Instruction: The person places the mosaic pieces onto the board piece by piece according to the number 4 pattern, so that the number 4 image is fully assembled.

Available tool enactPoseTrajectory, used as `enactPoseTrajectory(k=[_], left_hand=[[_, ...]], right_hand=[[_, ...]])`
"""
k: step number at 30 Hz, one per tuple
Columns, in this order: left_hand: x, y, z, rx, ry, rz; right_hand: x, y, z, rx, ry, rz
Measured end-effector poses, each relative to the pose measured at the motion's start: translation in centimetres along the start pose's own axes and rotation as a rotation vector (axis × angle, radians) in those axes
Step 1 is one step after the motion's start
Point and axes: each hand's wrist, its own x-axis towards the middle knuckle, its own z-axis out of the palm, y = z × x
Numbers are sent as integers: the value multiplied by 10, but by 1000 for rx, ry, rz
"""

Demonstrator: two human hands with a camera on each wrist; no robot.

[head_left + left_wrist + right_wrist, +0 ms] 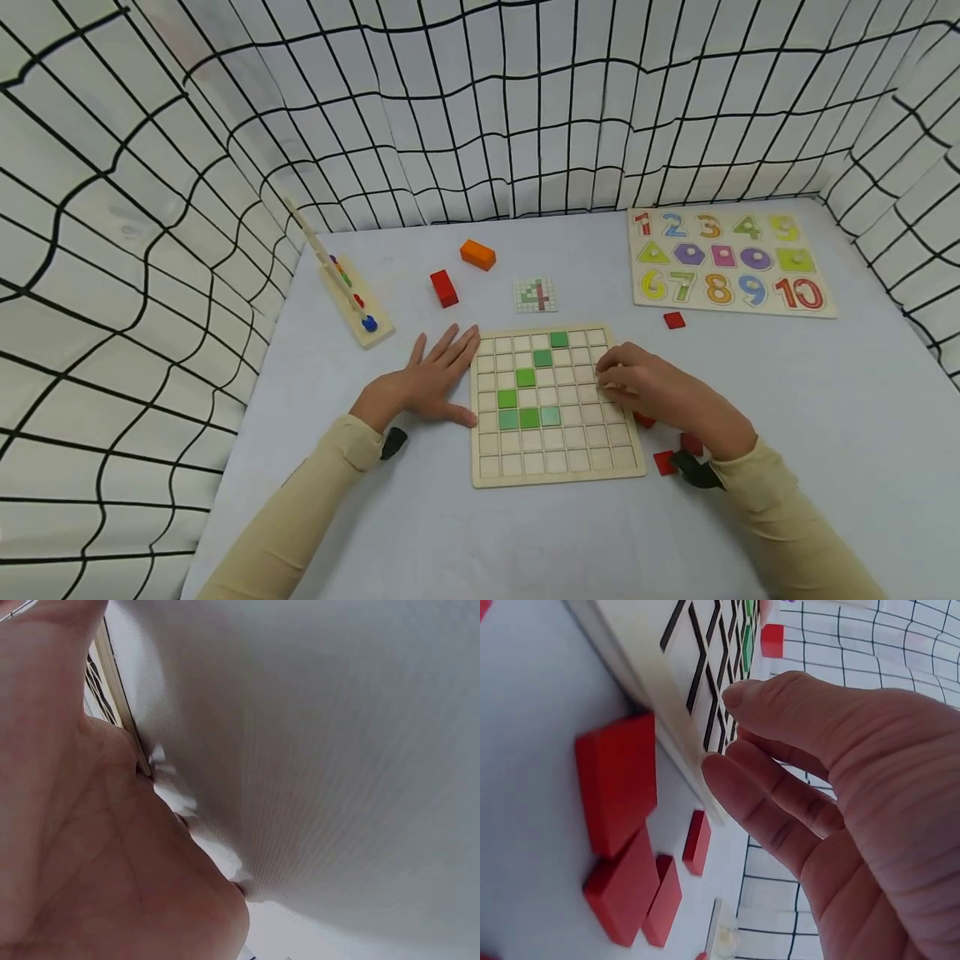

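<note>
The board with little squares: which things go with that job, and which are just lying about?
Probably the job: grid board, green tiles on it, loose red tiles, small pattern card.

Probably just lying about: number puzzle, red block, orange block, wooden stand.

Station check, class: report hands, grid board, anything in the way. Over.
Left hand spread, left edge of grid board. Right hand over right edge, nothing visibly held. Seven green tiles placed. Red tiles loose alongside, nothing visibly blocked.

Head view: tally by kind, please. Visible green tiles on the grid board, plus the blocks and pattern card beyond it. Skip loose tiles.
Green tiles on the grid board: 7
Red block: 1
Orange block: 1
Pattern card: 1
Total: 10
</note>
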Motion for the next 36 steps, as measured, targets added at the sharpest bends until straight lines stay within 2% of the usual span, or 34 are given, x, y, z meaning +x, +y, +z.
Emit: enactPoseTrajectory(k=[5,11,20,30,36], left_hand=[[1,-3,3,8,11,0],[6,-7,7,47,10,-13],[1,-3,3,9,0,-9],[4,-5,7,26,13,-21],[4,-3,6,30,1,-28]], right_hand=[[-4,13,-4,-32,57,-7],[-8,31,-3,-79,87,39],[-7,39,-10,-28,24,104],[4,31,-11,-36,59,20],[19,23,-8,-33,55,-37]])
